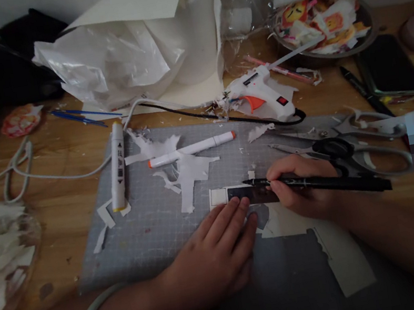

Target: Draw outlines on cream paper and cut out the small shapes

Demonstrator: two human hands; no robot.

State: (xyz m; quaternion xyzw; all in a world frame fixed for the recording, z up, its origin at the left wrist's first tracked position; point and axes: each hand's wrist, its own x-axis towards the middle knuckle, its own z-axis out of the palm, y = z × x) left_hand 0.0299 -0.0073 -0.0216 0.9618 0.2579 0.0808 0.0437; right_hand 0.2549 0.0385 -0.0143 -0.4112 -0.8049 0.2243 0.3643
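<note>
Head view: nearest, a cream paper offcut [352, 263] sits on the gray mat [158, 243]. Left hand [212, 253] isn't gripping, just fingertips laid on a dark straightedge [258, 195], probably so it won't slide on the white paper strip [218, 197]. Right hand [303, 186] pinches a black pen [356, 182], tip by the straightedge's far edge. Scissors [334, 148] crowd that side; there's more elbow room leftward. Glue gun [264, 92] farther back.
</note>
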